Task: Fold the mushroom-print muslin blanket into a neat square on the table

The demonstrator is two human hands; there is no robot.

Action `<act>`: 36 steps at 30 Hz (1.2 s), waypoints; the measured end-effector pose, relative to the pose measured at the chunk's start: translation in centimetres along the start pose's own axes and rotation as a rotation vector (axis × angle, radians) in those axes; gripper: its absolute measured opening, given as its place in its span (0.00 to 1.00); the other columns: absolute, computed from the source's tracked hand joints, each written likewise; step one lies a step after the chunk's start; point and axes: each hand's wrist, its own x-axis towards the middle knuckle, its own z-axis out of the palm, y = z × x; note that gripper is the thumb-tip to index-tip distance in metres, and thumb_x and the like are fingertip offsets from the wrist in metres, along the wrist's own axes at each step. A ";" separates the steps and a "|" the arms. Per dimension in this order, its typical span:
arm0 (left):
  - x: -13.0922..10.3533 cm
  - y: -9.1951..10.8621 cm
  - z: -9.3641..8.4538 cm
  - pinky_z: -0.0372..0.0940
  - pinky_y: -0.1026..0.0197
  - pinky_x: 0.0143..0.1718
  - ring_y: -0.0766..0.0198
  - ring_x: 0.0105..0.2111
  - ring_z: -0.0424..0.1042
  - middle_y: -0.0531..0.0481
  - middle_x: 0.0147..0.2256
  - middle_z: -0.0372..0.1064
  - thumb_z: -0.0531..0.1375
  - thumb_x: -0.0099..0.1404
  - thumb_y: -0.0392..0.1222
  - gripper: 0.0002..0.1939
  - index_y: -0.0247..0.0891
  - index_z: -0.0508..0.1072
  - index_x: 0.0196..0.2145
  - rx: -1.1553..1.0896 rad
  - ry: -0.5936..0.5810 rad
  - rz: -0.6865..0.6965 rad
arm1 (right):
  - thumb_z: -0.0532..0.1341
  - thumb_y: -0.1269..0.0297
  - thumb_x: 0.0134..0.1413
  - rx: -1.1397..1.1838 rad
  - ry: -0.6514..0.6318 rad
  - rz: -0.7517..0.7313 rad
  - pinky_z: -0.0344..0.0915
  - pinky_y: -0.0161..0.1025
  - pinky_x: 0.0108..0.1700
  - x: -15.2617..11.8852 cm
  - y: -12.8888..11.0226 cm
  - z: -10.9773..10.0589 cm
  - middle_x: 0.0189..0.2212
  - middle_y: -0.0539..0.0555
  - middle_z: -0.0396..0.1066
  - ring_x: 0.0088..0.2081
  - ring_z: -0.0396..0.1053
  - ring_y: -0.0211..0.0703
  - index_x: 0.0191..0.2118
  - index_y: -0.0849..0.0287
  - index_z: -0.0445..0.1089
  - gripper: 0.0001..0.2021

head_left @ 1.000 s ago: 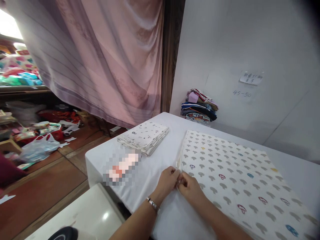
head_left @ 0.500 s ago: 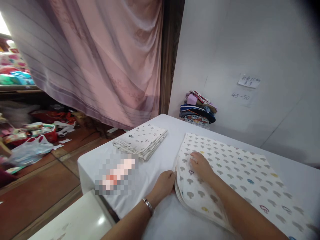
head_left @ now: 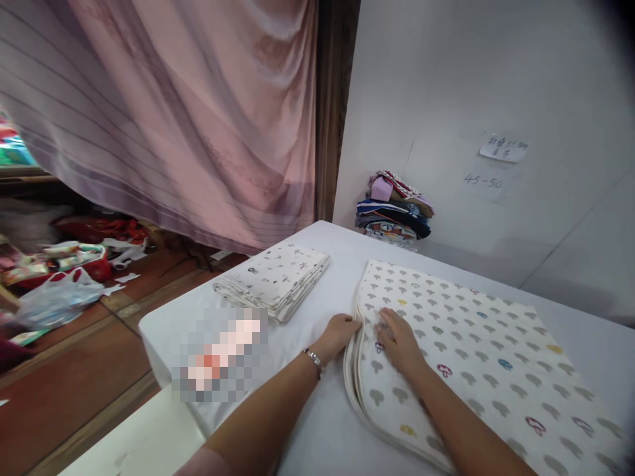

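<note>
A white cloth with a grey and coloured mushroom print [head_left: 466,337] lies folded in layers on the white-covered table [head_left: 342,251]. At its left edge, my left hand [head_left: 340,336], with a bracelet on the wrist, has its fingers closed on the layered edge, the fingertips partly hidden by the cloth. My right hand [head_left: 401,340] rests on top of the cloth just right of that edge, fingers slightly bent and apart. Below my hands, the layers bow out in a loose curve. Further back on the left sits a folded white cloth with a small dark print [head_left: 278,274].
A blurred-out item [head_left: 223,354] lies at the table's left side. Folded clothes [head_left: 394,205] are stacked against the white wall [head_left: 446,79], beyond the table. A pink curtain [head_left: 213,119] hangs at the back left. Bags and a red basket [head_left: 96,264] stand on the floor.
My left hand has moved slightly up and right along the cloth's edge. The right hand has shifted slightly down, and the layers at the edge stand further apart. The view has turned slightly.
</note>
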 end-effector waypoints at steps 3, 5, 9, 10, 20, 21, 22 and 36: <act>1.2 0.6 0.1 0.60 0.66 0.27 0.64 0.25 0.67 0.51 0.20 0.68 0.56 0.56 0.45 0.12 0.34 0.72 0.25 0.144 0.024 0.021 | 0.49 0.56 0.58 0.033 0.021 0.004 0.53 0.51 0.59 0.1 0.2 -0.1 0.55 0.59 0.62 0.58 0.56 0.50 0.54 0.60 0.63 0.22; 1.9 1.0 0.1 0.59 0.66 0.28 0.63 0.26 0.66 0.51 0.19 0.66 0.56 0.55 0.45 0.11 0.35 0.70 0.22 0.214 0.056 0.044 | 0.49 0.56 0.58 0.043 0.037 0.003 0.53 0.51 0.58 0.1 0.4 0.0 0.55 0.60 0.62 0.57 0.57 0.49 0.54 0.61 0.63 0.22; 2.8 1.5 0.5 0.58 0.65 0.32 0.62 0.29 0.66 0.49 0.20 0.66 0.57 0.53 0.45 0.12 0.35 0.68 0.18 0.268 0.124 0.108 | 0.50 0.57 0.57 0.034 0.045 0.004 0.53 0.51 0.58 0.1 0.3 0.1 0.54 0.59 0.63 0.57 0.58 0.50 0.53 0.60 0.64 0.21; 2.9 1.5 0.6 0.58 0.65 0.32 0.62 0.30 0.66 0.48 0.21 0.67 0.56 0.54 0.45 0.12 0.35 0.68 0.18 0.267 0.133 0.116 | 0.50 0.58 0.56 0.031 0.041 0.006 0.53 0.52 0.58 0.1 0.2 0.1 0.54 0.59 0.63 0.57 0.58 0.50 0.53 0.59 0.64 0.21; 3.4 0.6 0.2 0.59 0.65 0.30 0.62 0.29 0.67 0.48 0.24 0.70 0.53 0.58 0.46 0.16 0.34 0.70 0.21 0.142 0.143 0.081 | 0.50 0.56 0.56 0.080 -0.002 0.043 0.54 0.50 0.57 0.3 -0.3 -0.4 0.52 0.58 0.65 0.54 0.61 0.50 0.52 0.60 0.64 0.21; 3.4 0.7 0.1 0.60 0.65 0.30 0.61 0.30 0.68 0.47 0.25 0.70 0.51 0.60 0.48 0.18 0.34 0.70 0.21 0.128 0.146 0.078 | 0.50 0.56 0.56 0.087 0.007 0.045 0.54 0.50 0.57 0.3 -0.2 -0.3 0.52 0.58 0.65 0.54 0.60 0.50 0.52 0.60 0.64 0.22; 3.3 0.7 0.1 0.60 0.65 0.30 0.61 0.31 0.68 0.46 0.26 0.71 0.49 0.61 0.50 0.20 0.34 0.70 0.21 0.115 0.147 0.075 | 0.50 0.56 0.56 0.093 0.020 0.048 0.54 0.50 0.57 0.3 -0.2 -0.3 0.53 0.59 0.64 0.54 0.60 0.50 0.52 0.60 0.65 0.22; 3.2 0.7 0.2 0.56 0.67 0.25 0.63 0.28 0.66 0.49 0.25 0.69 0.55 0.55 0.50 0.16 0.34 0.69 0.20 0.056 0.105 0.068 | 0.50 0.56 0.56 0.088 0.029 0.001 0.56 0.50 0.57 0.3 0.4 0.1 0.52 0.59 0.65 0.54 0.61 0.50 0.52 0.61 0.65 0.22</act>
